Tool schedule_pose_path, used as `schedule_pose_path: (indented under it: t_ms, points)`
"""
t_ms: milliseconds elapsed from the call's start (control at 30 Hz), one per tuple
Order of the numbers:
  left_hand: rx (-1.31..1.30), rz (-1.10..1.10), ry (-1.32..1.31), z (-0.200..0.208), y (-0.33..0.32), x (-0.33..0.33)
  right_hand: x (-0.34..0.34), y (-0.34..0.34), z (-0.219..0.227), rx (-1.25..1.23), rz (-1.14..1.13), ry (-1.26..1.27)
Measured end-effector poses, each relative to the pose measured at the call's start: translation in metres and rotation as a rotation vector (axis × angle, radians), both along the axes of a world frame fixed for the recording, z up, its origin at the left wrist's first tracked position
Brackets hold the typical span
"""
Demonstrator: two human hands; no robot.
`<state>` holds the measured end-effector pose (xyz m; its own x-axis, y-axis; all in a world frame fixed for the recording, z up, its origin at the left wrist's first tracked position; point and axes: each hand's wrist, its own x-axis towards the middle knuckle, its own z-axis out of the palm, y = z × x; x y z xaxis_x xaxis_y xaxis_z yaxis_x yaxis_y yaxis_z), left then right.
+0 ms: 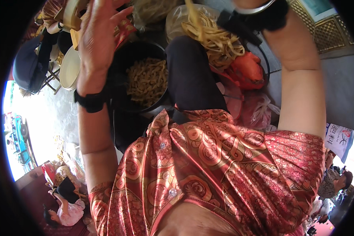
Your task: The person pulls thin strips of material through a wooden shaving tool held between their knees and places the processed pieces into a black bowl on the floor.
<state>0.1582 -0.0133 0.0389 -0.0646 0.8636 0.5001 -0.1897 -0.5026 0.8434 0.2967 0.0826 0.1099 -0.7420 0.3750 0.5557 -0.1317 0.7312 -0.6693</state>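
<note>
Up at eleven o'clock the left hand is raised with its fingers spread and loose, gripping nothing, a black wristband snug on the wrist below it. Just under that palm, toward the centre, sits a black round bowl heaped with short yellowish strips. Beside the hand at ten o'clock lies a stack of pale plates, close to the wrist. Over at one o'clock the right forearm climbs out of the top edge; a metal bangle and a black strap show there, but the right hand itself is cut off, so its grip cannot be told. A bundle of long pale-yellow noodles drapes down at twelve o'clock, resting on an orange-red plastic bag. Between bowl and noodles rises a knee in black trousers, and the red-and-gold patterned blouse fills the lower half.
</note>
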Motion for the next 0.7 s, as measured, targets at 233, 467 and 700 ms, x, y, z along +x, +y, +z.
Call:
schedule_pose_path:
  t_ms: [233, 467, 700]
  points:
    - [-0.173, -0.039, -0.235, -0.024, 0.007, 0.01, 0.012, -0.014, -0.067, -0.57, 0.064, -0.091]
    - [-0.258, -0.266, -0.482, -0.018, 0.022, -0.048, 0.049, -0.005, -0.098, -0.712, 0.183, -0.266]
    - [-0.067, -0.161, -0.568, 0.04, -0.014, -0.136, 0.135, 0.051, -0.248, 0.213, -0.553, -0.44]
